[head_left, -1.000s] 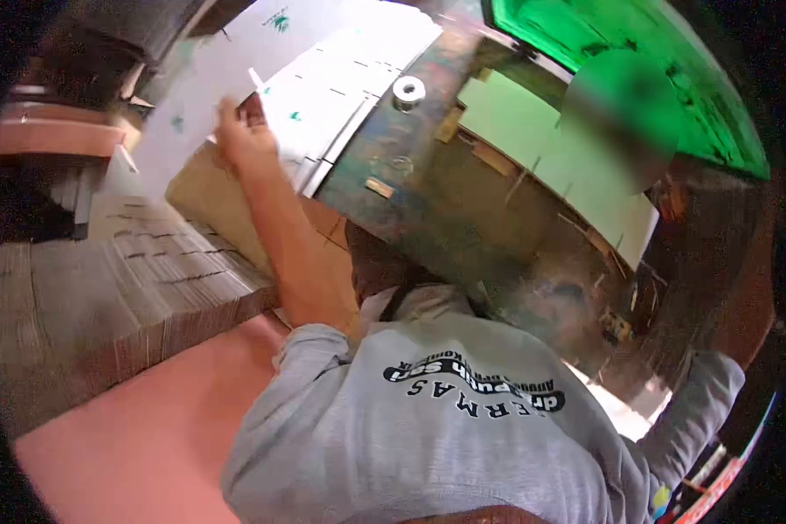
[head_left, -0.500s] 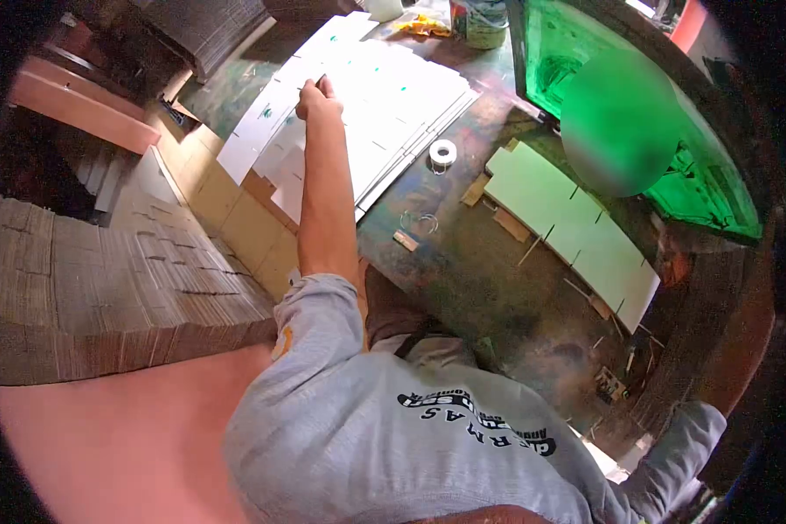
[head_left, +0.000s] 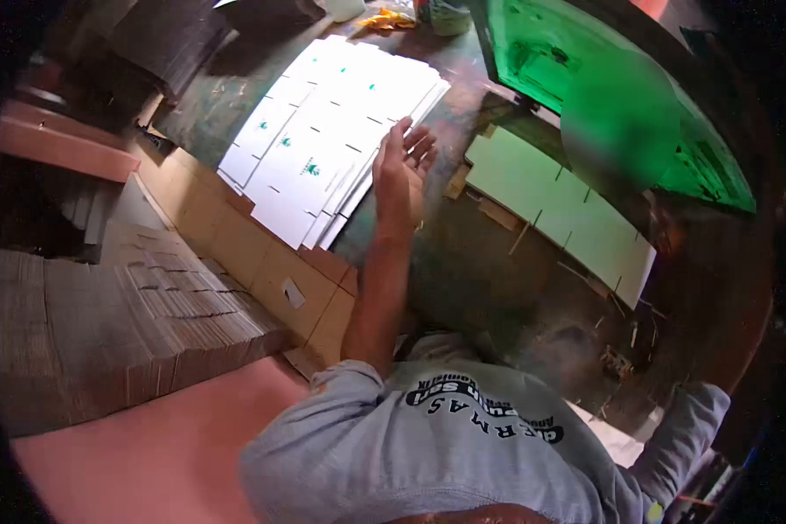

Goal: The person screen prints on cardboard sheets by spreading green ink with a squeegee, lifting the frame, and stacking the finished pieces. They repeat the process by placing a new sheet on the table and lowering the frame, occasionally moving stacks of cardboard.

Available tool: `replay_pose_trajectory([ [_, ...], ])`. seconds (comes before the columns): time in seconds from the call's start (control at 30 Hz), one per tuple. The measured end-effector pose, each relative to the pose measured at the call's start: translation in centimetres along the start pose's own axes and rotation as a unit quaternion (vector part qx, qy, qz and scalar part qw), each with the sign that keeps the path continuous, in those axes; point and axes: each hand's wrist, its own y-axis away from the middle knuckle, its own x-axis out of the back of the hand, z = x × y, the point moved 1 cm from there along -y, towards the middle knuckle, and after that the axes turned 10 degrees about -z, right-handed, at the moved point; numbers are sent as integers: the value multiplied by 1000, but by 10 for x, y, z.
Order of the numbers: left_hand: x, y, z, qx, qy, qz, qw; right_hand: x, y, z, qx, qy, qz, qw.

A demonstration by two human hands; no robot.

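My left hand (head_left: 403, 166) is raised by the right edge of a stack of white die-cut cardboard sheets (head_left: 323, 131). Its fingers are apart and slightly bent, with nothing visible in them. Small green prints mark the top sheets. To the right, a white slotted sheet (head_left: 555, 210) lies flat on the work surface, beneath a tilted green screen frame (head_left: 520, 48). My right sleeve (head_left: 686, 441) reaches toward the right edge, where the forearm fades into shadow; the right hand cannot be seen.
Tall stacks of brown cardboard (head_left: 105, 323) stand at the left, beside a pink surface (head_left: 166, 463). A yellow-orange wrapper (head_left: 386, 19) and a tub (head_left: 450, 17) sit at the back. Cardboard scraps (head_left: 498, 217) edge the white sheet.
My left hand has come off the white sheets, moving right and back toward me, and its fingers have spread. The top sheets lie differently. The tape roll is no longer visible.
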Motion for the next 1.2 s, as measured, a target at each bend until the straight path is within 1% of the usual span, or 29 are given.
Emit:
replay_pose_trajectory([
  [0.1, -29, 16, 7, 65, 31, -71, 995, -2, 10, -1, -11, -4, -10, 1000],
  [0.13, -36, 21, 19, 87, 92, -87, 988, 1, 26, -7, -16, -4, -13, 1000],
  [0.17, -39, 23, 29, 82, 99, -121, 984, 0, 43, -14, -29, -10, -19, 999],
  [0.2, -32, 22, 35, 73, 139, -171, 973, -1, 63, -23, -45, -16, -25, 999],
  [0.27, -45, 29, 57, 82, 92, -159, 980, 1, 112, -49, -86, -39, -38, 995],
  [0.3, -52, 37, 65, 88, -14, -48, 995, -4, 136, -70, -100, -63, -30, 993],
  [0.33, -47, 42, 69, 102, -59, -50, 992, -7, 156, -92, -102, -87, -17, 991],
  [0.37, -43, 49, 72, 147, -100, -14, 984, -8, 166, -108, -85, -109, 9, 990],
  [0.4, -26, 52, 74, 186, -113, -28, 976, -8, 177, -124, -67, -131, 34, 989],
  [0.43, -9, 52, 70, 215, -127, -40, 968, -13, 189, -122, -90, -172, 3, 981],
  [0.5, 7, 58, 55, 224, -241, -39, 943, -21, 195, -109, -158, -177, -68, 969],
  [0.53, 11, 61, 48, 257, -277, -37, 925, -29, 193, -98, -159, -172, -72, 969],
  [0.57, 28, 56, 38, 296, -213, -55, 929, -40, 186, -83, -126, -193, -79, 970],
  [0.6, 24, 57, 30, 185, -357, -35, 915, -51, 179, -70, -91, -212, -84, 969],
  [0.63, 24, 56, 23, 126, -419, -27, 899, -60, 173, -63, -90, -207, -85, 970],
  [0.67, 23, 55, 17, 69, -482, -12, 874, -70, 169, -59, -101, -183, -133, 969],
  [0.7, 30, 51, 12, 20, -636, -36, 771, -80, 166, -53, -110, -157, -183, 964],
  [0.73, 42, 40, 1, 128, -658, -15, 742, -97, 166, -38, -104, -150, -188, 965],
  [0.77, 53, 30, -11, 237, -678, -5, 696, -119, 169, -22, -46, -94, -187, 977],
  [0.8, 46, 33, -13, 219, -704, 13, 676, -137, 173, -12, 13, -39, -186, 982],
  [0.83, 39, 37, -14, 203, -729, 31, 653, -149, 176, -8, 21, -36, -193, 980],
  [0.87, 45, 38, -21, 184, -742, 62, 642, -159, 181, -6, 39, -31, -194, 980],
  [0.9, 46, 41, -24, 183, -731, 75, 653, -168, 188, -5, 55, -26, -196, 979],
  [0.93, 47, 42, -25, 176, -733, 76, 652, -177, 199, -8, 71, -27, -140, 987],
  [0.97, 46, 43, -24, 171, -736, 76, 651, -178, 208, -17, 72, -26, -151, 986],
  [1.0, 41, 45, -20, 184, -728, 72, 657, -172, 219, -30, 48, -4, -143, 989],
  [1.03, 44, 44, -23, 166, -728, 80, 660, -165, 229, -44, 25, 20, -132, 991],
  [1.13, 47, 43, -25, 191, -724, 74, 659, -137, 259, -80, 28, 22, -136, 990],
  [1.2, 50, 43, -28, 163, -724, 86, 665, -118, 269, -100, 25, 4, -150, 988],
])
